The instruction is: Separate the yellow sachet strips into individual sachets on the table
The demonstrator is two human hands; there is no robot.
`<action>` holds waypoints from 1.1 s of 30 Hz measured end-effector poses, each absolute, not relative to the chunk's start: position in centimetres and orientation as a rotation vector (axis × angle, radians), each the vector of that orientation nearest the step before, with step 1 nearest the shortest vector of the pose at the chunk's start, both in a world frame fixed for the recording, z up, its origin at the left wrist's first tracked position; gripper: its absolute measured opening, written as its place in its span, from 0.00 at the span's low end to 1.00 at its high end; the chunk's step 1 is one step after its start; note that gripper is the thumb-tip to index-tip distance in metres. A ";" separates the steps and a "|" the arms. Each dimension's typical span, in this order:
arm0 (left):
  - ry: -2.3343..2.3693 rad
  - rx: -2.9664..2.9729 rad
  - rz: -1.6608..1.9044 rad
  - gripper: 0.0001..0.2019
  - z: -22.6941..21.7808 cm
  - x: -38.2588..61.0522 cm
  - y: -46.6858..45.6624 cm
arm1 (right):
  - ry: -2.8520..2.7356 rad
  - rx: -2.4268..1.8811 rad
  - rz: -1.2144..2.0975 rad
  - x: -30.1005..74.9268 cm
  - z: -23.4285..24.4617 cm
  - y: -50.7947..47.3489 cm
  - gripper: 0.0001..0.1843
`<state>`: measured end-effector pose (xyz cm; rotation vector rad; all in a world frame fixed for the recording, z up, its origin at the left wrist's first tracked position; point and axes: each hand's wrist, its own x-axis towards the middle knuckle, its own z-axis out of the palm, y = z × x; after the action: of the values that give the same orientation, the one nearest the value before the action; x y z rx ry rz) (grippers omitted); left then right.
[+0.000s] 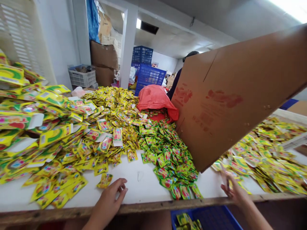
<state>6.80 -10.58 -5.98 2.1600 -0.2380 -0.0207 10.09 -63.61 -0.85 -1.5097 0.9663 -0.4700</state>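
My left hand (pixel 110 198) rests at the table's front edge, its fingers loosely curled and the thumb apart, holding nothing. A yellow sachet (pixel 105 181) lies just beyond its fingertips. My right hand (pixel 234 189) is over the front edge on the right, slightly blurred, fingers apart and nothing visible in them. Close to it are flat yellow packets (pixel 242 166). Between my hands spreads a heap of green sachets (pixel 168 153) on the white table (pixel 134 185). Yellow sachets (pixel 115 99) are piled behind and to the left, mixed with small yellow boxes (pixel 54 134).
A large cardboard sheet (pixel 216 102) leans across the table, partly hiding a person (pixel 176 81). A red sack (pixel 154 97) lies open behind the green heap. Below the edge is a blue crate (pixel 211 218) with some sachets. Blue crates (pixel 151 75) and a grey crate (pixel 82 77) stand behind.
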 end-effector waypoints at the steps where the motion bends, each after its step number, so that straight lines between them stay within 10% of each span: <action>1: -0.237 2.160 -0.022 0.14 -6.0 6.8 -10.6 | 0.977 -1.442 -0.410 9.3 -0.6 -63.8 0.17; 33: -0.259 2.202 -0.015 0.14 -5.8 6.6 -10.7 | 0.941 -1.536 -0.539 0.9 -3.6 -53.4 0.40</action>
<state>6.64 -10.67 -5.81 2.2023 -0.2592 -0.0146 0.92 -53.36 -3.65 -1.5358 0.9414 -0.5394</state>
